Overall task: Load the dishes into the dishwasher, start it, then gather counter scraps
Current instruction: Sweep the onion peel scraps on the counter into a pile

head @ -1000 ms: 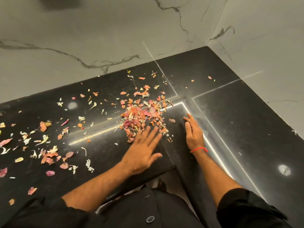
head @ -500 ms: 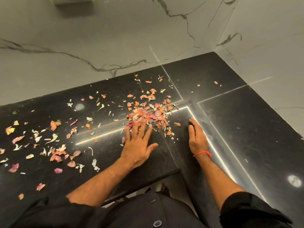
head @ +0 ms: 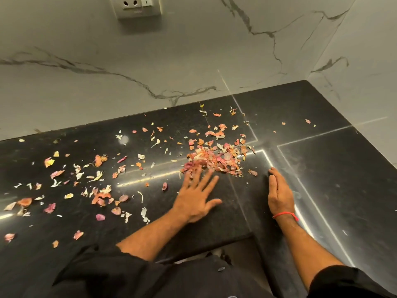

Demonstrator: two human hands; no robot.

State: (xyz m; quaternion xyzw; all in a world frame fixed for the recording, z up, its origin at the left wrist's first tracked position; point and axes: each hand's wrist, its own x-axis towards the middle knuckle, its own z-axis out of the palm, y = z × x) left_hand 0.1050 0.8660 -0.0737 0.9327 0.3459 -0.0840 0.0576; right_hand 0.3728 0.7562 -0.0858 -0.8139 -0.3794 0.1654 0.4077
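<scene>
Our left hand (head: pixel 194 203), fingers (head: pixel 211 179) spread flat, has swept back left of the onion-skin pile (head: pixel 217 159) at frame centre. Right hand (head: pixel 279 195) stays edge-on, holding nothing. Tabletop (head: pixel 322 168) scraps left remain ungathered.

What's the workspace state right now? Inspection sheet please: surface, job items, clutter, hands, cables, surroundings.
Surface: black stone counter, glossy, with seams and light reflections.
Job's things: scrap pile of pink and orange peel bits heaped near the counter's inner corner; loose scraps spread wide to the left, a few behind the pile.
Clutter: nothing seen besides the scraps.
Hands: left hand flat, fingers spread, fingertips blurred at the pile's near edge; right hand on edge with straight fingers, just right of the pile.
Cables: nothing seen.
Surroundings: marble-pattern wall on two sides; wall socket above; red thread on the right wrist; dark sleeves.
</scene>
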